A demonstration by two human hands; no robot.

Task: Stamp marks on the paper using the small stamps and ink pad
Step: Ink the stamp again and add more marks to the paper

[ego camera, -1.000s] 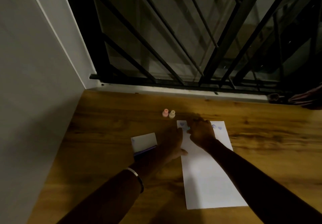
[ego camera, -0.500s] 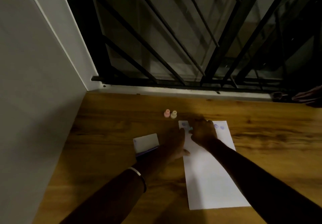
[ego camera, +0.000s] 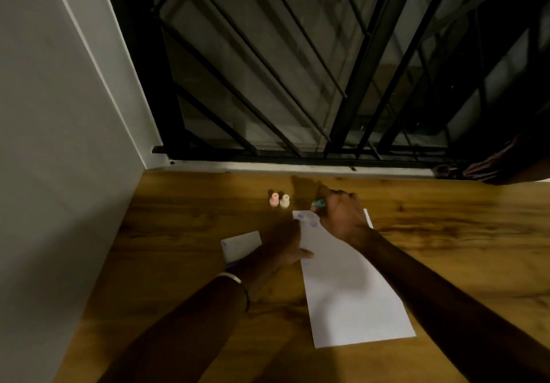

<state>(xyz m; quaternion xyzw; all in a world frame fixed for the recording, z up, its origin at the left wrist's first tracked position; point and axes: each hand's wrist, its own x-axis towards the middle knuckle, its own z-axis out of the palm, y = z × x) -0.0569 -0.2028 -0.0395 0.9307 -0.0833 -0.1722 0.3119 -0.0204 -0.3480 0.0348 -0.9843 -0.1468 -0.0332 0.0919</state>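
Observation:
A long white paper (ego camera: 351,290) lies on the wooden table (ego camera: 184,233), with faint blue stamp marks (ego camera: 308,218) near its far end. My right hand (ego camera: 342,216) is above that far end, closed around a small teal stamp (ego camera: 319,203) lifted off the sheet. My left hand (ego camera: 285,245) rests flat with fingers spread on the paper's left edge. A pink stamp (ego camera: 274,199) and a cream stamp (ego camera: 284,201) stand side by side beyond the paper. The ink pad (ego camera: 240,245), its white lid raised, sits left of my left hand.
A grey wall (ego camera: 59,144) bounds the table on the left. A black metal window grille (ego camera: 297,70) runs along the far edge. Another person's hand (ego camera: 491,165) rests at the far right by the sill.
My right hand has lifted the teal stamp off the paper and moved it away toward the far edge, uncovering fresh blue marks. My left hand has stayed on the paper.

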